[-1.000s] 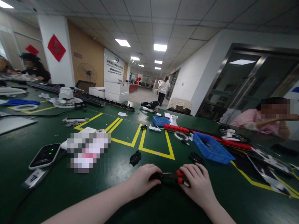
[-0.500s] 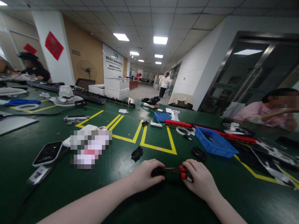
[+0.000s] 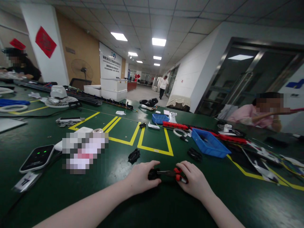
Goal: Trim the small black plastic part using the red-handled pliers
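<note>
Low over the green table (image 3: pixel 152 205), my right hand (image 3: pixel 196 182) is closed around the red-and-black handles of long-nose pliers (image 3: pixel 168 173). Their metal jaws point left and reach a small black part (image 3: pixel 154 174). My left hand (image 3: pixel 142 177) pinches that part between thumb and fingers; its exact kind is hidden by the grip. Just beyond my left hand lies a crumpled-looking black piece (image 3: pixel 134 155). Another black piece (image 3: pixel 194 154) rests beyond my right hand.
A blue bin (image 3: pixel 209 144) stands at the right beside a long red strip (image 3: pixel 231 139). Yellow tape (image 3: pixel 155 150) marks the tabletop. To the left are a white-edged device (image 3: pixel 36 158) and a blurred pink-white item (image 3: pixel 87 153). One person (image 3: pixel 256 112) sits at the right.
The whole view has shifted, so the table and my hands appear a little further left. Both hands keep their grip on the pliers and the black part.
</note>
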`<state>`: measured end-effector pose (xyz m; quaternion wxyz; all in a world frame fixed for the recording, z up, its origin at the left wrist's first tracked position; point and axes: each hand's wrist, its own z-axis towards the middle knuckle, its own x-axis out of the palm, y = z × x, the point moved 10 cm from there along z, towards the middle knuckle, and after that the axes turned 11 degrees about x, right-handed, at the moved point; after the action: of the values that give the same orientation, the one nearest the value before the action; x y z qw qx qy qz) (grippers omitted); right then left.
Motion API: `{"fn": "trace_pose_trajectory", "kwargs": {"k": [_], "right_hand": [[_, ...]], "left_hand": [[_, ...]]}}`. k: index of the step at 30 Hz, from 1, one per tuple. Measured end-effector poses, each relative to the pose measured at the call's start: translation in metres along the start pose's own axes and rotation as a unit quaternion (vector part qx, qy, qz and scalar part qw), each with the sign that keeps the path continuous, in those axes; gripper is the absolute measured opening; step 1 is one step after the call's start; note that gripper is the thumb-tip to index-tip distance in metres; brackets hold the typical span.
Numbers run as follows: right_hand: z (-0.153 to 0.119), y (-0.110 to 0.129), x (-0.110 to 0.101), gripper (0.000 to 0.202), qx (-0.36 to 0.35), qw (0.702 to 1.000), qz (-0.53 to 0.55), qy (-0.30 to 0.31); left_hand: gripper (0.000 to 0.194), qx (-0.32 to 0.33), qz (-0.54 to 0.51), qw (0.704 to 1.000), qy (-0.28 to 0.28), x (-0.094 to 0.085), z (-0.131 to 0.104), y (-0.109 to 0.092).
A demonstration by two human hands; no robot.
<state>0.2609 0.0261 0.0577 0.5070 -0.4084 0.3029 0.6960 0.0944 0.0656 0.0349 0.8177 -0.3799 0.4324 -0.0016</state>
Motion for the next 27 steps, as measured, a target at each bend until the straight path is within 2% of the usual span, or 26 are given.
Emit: {"fn": "trace_pose_trajectory", "kwargs": {"k": [7, 9, 14, 27], "right_hand": [[0.0, 0.006, -0.002, 0.068, -0.008, 1.0, -0.014, 0.01], [0.001, 0.006, -0.001, 0.062, 0.003, 1.0, -0.019, 0.02], [0.003, -0.001, 0.007, 0.033, 0.042, 0.998, -0.011, 0.051], [0.007, 0.001, 0.002, 0.026, 0.055, 0.997, 0.01, 0.051]], "left_hand": [[0.041, 0.008, 0.03, 0.999, 0.023, 0.005, 0.001, -0.002], [0.041, 0.01, 0.031, 0.999, 0.024, 0.006, 0.001, -0.001], [0.046, 0.025, 0.029, 0.999, 0.032, 0.007, 0.0, -0.004], [0.047, 0.053, -0.006, 0.998, 0.041, 0.009, 0.001, -0.011]]}}
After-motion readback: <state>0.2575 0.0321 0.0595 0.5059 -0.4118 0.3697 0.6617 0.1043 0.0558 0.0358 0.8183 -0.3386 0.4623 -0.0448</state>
